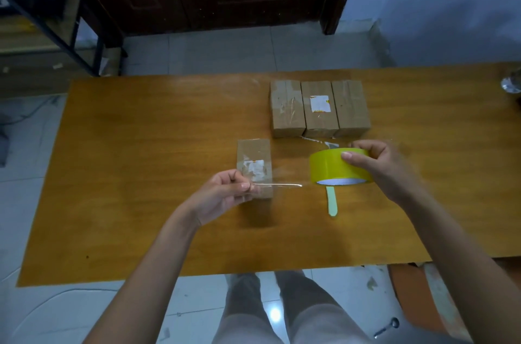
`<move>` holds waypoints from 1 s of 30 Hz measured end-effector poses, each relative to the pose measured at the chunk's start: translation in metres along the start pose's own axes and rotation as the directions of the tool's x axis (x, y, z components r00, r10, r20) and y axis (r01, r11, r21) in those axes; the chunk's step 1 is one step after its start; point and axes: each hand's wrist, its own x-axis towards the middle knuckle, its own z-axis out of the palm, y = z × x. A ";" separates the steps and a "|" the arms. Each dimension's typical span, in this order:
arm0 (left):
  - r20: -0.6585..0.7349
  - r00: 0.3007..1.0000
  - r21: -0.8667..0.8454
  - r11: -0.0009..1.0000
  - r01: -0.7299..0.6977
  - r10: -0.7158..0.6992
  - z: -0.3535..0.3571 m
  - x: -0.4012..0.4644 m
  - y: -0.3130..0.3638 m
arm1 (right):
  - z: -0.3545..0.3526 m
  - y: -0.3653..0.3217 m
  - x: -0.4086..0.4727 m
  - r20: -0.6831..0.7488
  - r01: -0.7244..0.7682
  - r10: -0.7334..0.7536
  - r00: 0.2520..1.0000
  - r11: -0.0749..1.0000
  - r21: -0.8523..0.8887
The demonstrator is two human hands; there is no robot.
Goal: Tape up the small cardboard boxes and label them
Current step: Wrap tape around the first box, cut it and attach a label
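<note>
The left hand (222, 194) is pinching the clear tape strip (277, 185) while the right hand (377, 166) is gripping the yellow tape roll (335, 167); slack could be letting it fold and stick to itself above the near cardboard box (253, 154).

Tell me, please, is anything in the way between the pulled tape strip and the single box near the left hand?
Nothing visible is. The tape strip stretches from the left hand to the yellow roll in the right hand, directly above the single box. The pale green stick lies aside, under the roll.

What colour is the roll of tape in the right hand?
Yellow, with a white inner core; the tape roll shows in the head view.
</note>
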 end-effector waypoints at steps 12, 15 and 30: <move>-0.024 0.999 0.043 0.998 0.034 -0.033 -0.003 -0.003 -0.002 | 0.012 0.008 0.001 -0.002 0.004 -0.004 1.000 0.999 0.031; -0.061 0.998 0.127 0.991 0.038 -0.031 -0.007 -0.001 0.000 | 0.013 0.005 0.001 -0.003 0.011 -0.011 1.000 1.000 0.014; -0.108 0.994 0.327 0.944 0.044 -0.009 -0.023 0.022 0.007 | 0.020 0.020 0.017 -0.085 -0.014 0.011 0.996 0.999 -0.029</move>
